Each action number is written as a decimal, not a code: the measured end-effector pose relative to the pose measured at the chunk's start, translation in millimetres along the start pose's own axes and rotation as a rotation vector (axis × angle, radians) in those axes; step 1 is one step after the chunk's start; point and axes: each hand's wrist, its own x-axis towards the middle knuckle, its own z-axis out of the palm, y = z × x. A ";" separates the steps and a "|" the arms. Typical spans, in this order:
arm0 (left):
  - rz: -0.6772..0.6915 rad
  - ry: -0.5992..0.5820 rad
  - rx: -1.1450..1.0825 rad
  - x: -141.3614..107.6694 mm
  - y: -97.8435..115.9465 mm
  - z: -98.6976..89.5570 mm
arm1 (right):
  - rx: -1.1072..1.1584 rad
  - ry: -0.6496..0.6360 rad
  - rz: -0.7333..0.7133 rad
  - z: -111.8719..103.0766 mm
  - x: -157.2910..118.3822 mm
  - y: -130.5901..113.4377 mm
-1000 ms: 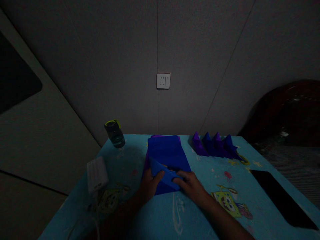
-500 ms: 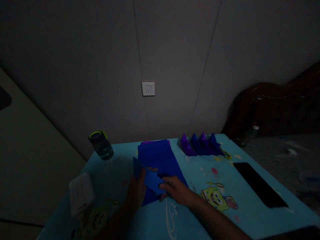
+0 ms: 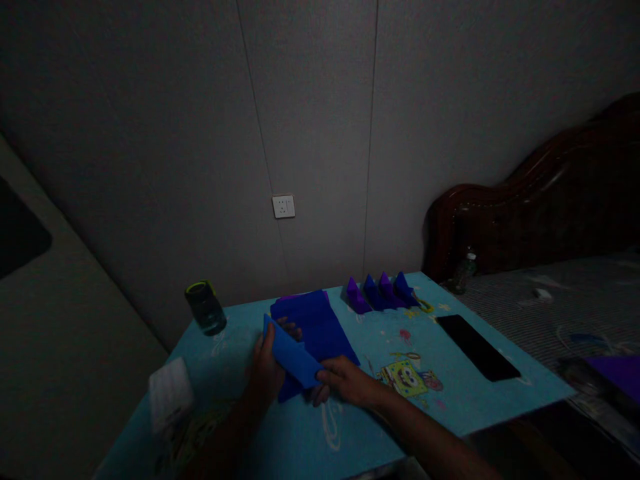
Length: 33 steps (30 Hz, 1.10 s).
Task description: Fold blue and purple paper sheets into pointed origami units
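A folded blue paper boat (image 3: 293,357) is held up above the table between both my hands. My left hand (image 3: 267,363) grips its left end, thumb on the near face and fingers behind. At the right end, my right hand (image 3: 343,380) pinches the paper between thumb and fingers. Beneath lie flat sheets of dark blue paper (image 3: 327,327), with a purple edge showing at the back. Several finished purple and blue paper boats (image 3: 377,293) stand in a row at the back right of the table.
The table has a light blue cartoon cloth (image 3: 360,420). A dark drinking bottle (image 3: 206,308) stands back left, with a white object (image 3: 171,393) nearer. A black flat slab (image 3: 477,347) lies right. Behind are a wall socket (image 3: 284,207) and a bed headboard (image 3: 500,207).
The view has tilted up and turned right. The blue paper stays in both hands, its near face now turned more toward me and looking flatter.
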 end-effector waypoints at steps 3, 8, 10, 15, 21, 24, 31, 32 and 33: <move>-0.025 0.048 -0.140 -6.8 2.3 16.0 | -0.007 0.076 -0.026 8.3 -15.4 -4.7; 0.034 0.101 -0.335 -17.6 1.9 24.8 | -0.145 0.286 -0.143 22.2 -37.9 -12.2; 0.012 0.111 -0.409 -23.0 0.6 23.0 | -0.209 0.341 -0.177 28.6 -46.1 -14.5; -0.057 0.093 -0.517 -42.6 -7.1 15.7 | -0.208 0.413 -0.203 43.7 -57.2 -7.8; 0.039 0.125 -0.620 -68.2 -20.6 20.5 | 0.059 0.612 -0.162 60.6 -46.9 13.5; 0.082 0.154 -0.619 -72.4 -24.8 26.8 | -0.036 0.601 -0.187 67.7 -40.6 9.6; 0.019 0.093 -0.556 -79.8 -34.9 27.9 | -0.103 0.662 -0.237 68.5 -35.3 -10.5; -0.002 0.076 -0.529 -81.4 -36.4 28.2 | -0.094 0.680 -0.246 68.5 -33.8 -11.0; -0.019 0.061 -0.503 -82.6 -37.2 28.9 | -0.090 0.689 -0.260 68.4 -32.3 -11.4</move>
